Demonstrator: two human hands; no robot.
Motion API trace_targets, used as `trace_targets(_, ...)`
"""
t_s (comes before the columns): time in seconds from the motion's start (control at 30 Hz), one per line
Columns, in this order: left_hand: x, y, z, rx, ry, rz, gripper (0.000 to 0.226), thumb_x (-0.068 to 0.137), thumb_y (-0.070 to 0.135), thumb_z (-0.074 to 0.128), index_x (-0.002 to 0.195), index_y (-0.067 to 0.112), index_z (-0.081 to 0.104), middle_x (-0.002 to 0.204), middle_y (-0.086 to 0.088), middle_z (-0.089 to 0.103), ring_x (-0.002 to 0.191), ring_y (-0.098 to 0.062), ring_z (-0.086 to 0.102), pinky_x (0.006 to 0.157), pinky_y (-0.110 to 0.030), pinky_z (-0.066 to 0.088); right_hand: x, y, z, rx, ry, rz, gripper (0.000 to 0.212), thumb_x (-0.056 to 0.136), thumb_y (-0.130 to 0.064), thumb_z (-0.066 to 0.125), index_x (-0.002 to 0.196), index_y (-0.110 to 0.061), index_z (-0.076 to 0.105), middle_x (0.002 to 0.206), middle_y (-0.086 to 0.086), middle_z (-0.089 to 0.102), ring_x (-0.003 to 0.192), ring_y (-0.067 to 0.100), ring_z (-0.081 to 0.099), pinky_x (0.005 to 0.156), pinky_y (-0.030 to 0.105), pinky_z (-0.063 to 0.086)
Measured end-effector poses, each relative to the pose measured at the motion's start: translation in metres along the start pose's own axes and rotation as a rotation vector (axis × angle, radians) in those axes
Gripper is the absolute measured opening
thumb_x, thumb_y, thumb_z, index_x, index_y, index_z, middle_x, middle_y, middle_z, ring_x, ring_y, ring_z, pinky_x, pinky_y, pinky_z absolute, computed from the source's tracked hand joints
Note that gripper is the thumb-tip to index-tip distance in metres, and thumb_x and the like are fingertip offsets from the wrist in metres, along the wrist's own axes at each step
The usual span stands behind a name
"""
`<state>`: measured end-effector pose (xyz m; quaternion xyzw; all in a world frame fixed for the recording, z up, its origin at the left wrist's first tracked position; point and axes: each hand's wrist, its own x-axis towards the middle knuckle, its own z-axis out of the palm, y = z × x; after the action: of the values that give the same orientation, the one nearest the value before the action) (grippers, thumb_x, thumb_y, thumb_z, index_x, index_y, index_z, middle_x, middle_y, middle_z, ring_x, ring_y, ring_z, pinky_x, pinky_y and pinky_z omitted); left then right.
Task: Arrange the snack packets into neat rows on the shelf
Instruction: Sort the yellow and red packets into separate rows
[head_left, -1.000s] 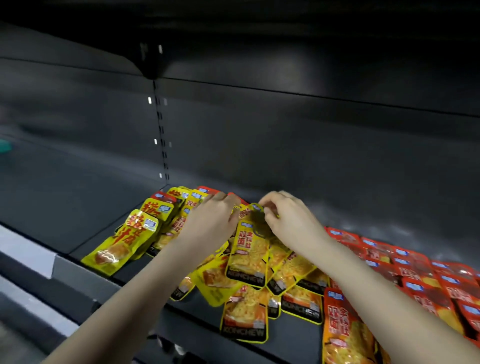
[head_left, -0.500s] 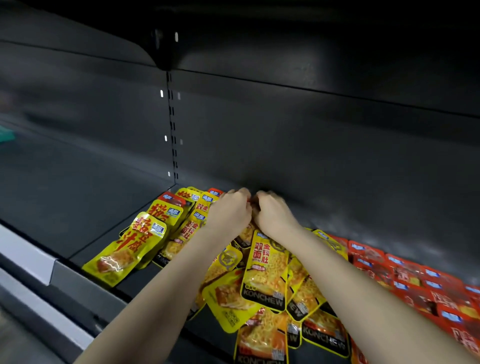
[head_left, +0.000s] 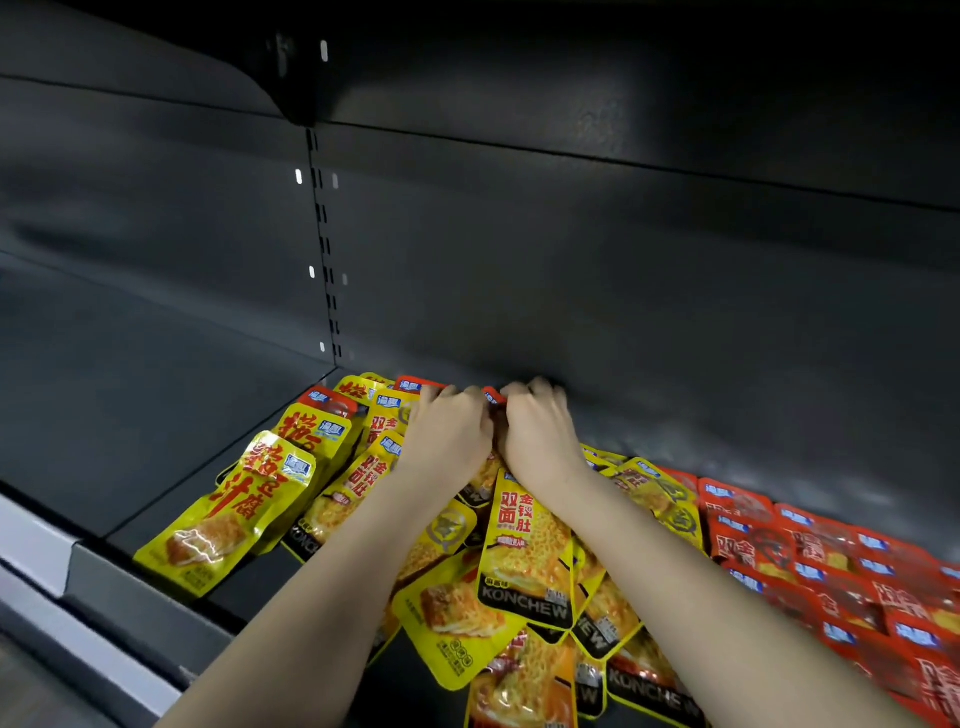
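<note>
Yellow foil snack packets (head_left: 524, 535), row apparently being squared.
Left hand (head_left: 447, 431), right hand (head_left: 540, 431): grips curled, pinch hidden; packets fan nearward, probably pushed to the back of the dark metal shelf (head_left: 249, 582).

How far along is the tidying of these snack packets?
Looks done: red packets on the right overlap in rows; the yellow row at far left is lined up. In hand: left grip and right grip curl among packets at the back. Still to do: middle yellow packets lie fanned crookedly.

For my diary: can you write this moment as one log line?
left hand: on snack packets; right hand: same; where: shelf back; grip: hidden; rows: untidy
</note>
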<state>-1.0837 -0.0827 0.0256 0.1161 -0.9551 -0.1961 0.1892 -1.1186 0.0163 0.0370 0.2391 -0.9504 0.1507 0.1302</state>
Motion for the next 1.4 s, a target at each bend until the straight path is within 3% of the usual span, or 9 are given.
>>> trace_targets(0.17, -0.001, 0.004, -0.011, -0.211, 0.018, -0.029, 0.027, 0.091, 0.003, 0.045, 0.105, 0.007, 0.068, 0.112, -0.01, 0.066, 0.105, -0.025, 0.058, 0.091, -0.036, 0.046, -0.001, 0.005, -0.001, 0.095, 0.057, 0.048, 0.03, 0.089, -0.001, 0.043, 0.115, -0.006, 0.058, 0.119, 0.017, 0.052, 0.111, 0.035, 0.043, 0.093, 0.038, 0.035)
trace_targets(0.3, -0.002, 0.005, -0.016, -0.328, 0.048, -0.091, 0.03, 0.092, -0.001, 0.044, 0.106, 0.007, 0.07, 0.116, -0.007, 0.065, 0.101, -0.019, 0.061, 0.081, -0.022, 0.045, -0.002, 0.005, -0.001, 0.155, 0.125, 0.046, 0.023, 0.091, -0.004, 0.045, 0.106, -0.005, 0.061, 0.112, 0.017, 0.053, 0.106, 0.034, 0.045, 0.089, 0.039, 0.037)
trace_targets(0.47, 0.0, 0.003, -0.018, -0.43, 0.111, -0.115, 0.033, 0.091, -0.004, 0.043, 0.102, 0.009, 0.071, 0.112, -0.007, 0.066, 0.084, -0.019, 0.063, 0.073, -0.031, 0.053, -0.004, 0.004, -0.002, 0.175, 0.174, 0.029, 0.019, 0.094, -0.016, 0.046, 0.107, -0.009, 0.058, 0.11, 0.012, 0.054, 0.103, 0.03, 0.051, 0.084, 0.041, 0.045)
trace_targets(0.63, 0.0, 0.002, -0.02, -0.502, 0.197, -0.092, 0.033, 0.091, -0.007, 0.043, 0.103, 0.007, 0.07, 0.116, -0.006, 0.064, 0.103, -0.018, 0.06, 0.083, -0.02, 0.046, -0.007, 0.002, -0.005, 0.222, 0.232, 0.04, 0.021, 0.096, -0.021, 0.044, 0.109, -0.008, 0.054, 0.109, 0.013, 0.055, 0.097, 0.03, 0.058, 0.077, 0.037, 0.047)
trace_targets(0.8, -0.002, 0.003, -0.027, -0.644, 0.329, -0.058, 0.038, 0.086, -0.011, 0.044, 0.101, 0.011, 0.071, 0.106, -0.002, 0.064, 0.096, -0.012, 0.058, 0.075, -0.007, 0.042, -0.006, 0.003, -0.005, 0.302, 0.189, 0.102, 0.026, 0.098, -0.027, 0.042, 0.11, -0.005, 0.049, 0.106, 0.018, 0.06, 0.095, 0.038, 0.059, 0.071, 0.037, 0.044)
trace_targets(1.0, -0.005, 0.003, -0.038, -0.975, 0.428, -0.011, 0.05, 0.084, -0.012, 0.043, 0.089, 0.031, 0.068, 0.106, -0.004, 0.065, 0.087, -0.011, 0.06, 0.07, -0.016, 0.044, -0.004, 0.005, -0.006, 0.548, 0.136, 0.059, 0.029, 0.095, -0.033, 0.049, 0.111, -0.01, 0.056, 0.098, 0.006, 0.067, 0.093, 0.025, 0.063, 0.077, 0.034, 0.049)
trace_targets(1.17, -0.009, 0.009, -0.042, -1.116, 0.381, -0.018, 0.043, 0.085, -0.014, 0.043, 0.098, 0.019, 0.068, 0.098, -0.01, 0.067, 0.066, 0.003, 0.058, 0.059, -0.009, 0.041, -0.006, 0.005, -0.011, 0.66, 0.162, -0.007, 0.02, 0.095, -0.026, 0.051, 0.102, -0.011, 0.062, 0.088, -0.005, 0.064, 0.083, 0.01, 0.059, 0.072, 0.026, 0.043)
trace_targets(1.33, -0.004, 0.007, -0.036, -1.228, 0.273, -0.15, 0.034, 0.087, -0.005, 0.056, 0.113, 0.017, 0.056, 0.109, -0.006, 0.066, 0.096, -0.014, 0.065, 0.081, -0.026, 0.053, -0.005, 0.009, -0.011, 0.791, 0.204, 0.072, 0.023, 0.097, -0.025, 0.047, 0.095, -0.007, 0.062, 0.086, 0.004, 0.065, 0.08, 0.017, 0.059, 0.074, 0.03, 0.043)
trace_targets(1.4, -0.002, 0.008, -0.034, -1.278, 0.2, -0.224, 0.035, 0.087, -0.002, 0.059, 0.114, 0.018, 0.049, 0.108, -0.008, 0.065, 0.094, -0.017, 0.065, 0.084, -0.032, 0.054, -0.004, 0.011, -0.013, 0.841, 0.232, 0.12, 0.021, 0.097, -0.023, 0.046, 0.098, -0.009, 0.061, 0.086, 0.001, 0.062, 0.079, 0.014, 0.057, 0.072, 0.022, 0.041)
